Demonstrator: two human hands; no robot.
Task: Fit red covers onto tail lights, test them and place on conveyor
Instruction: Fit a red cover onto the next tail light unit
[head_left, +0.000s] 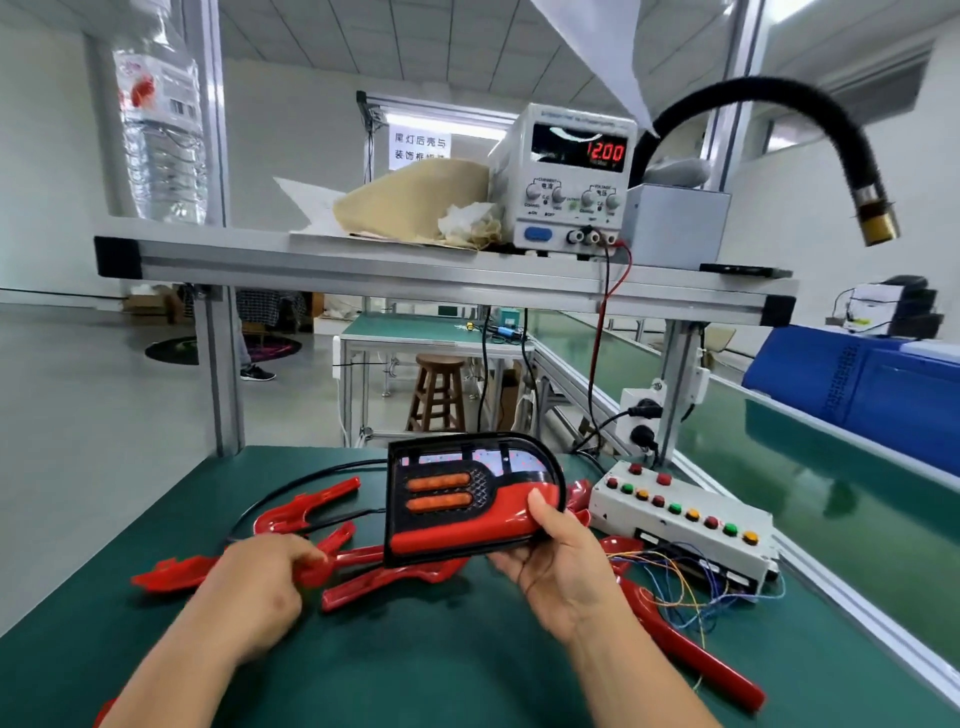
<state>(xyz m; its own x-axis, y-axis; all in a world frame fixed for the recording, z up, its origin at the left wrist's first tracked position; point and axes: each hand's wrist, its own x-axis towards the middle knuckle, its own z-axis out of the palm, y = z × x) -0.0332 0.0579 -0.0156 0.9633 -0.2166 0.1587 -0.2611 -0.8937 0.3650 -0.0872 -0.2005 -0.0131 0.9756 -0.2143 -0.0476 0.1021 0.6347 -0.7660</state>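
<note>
Rigid plastic tail light, prob. light but glossy/slippery, held up over tabletop by right hand gripping rounded end; left hand pinching red cover on tabletop.

Illumination is bright, even and diffuse, supplied from overhead; a fluorescent fixture glows at the rear. Shadows on the green table are soft and short, lying close beneath each red cover. The conveyor belt carries broad pale reflections, and the glossy tail light shows small highlights. The power supply display reads sharply. Wide-angle distortion bows the shelf rail and uprights toward the edges. The water bottle at upper left appears smeared.
</note>
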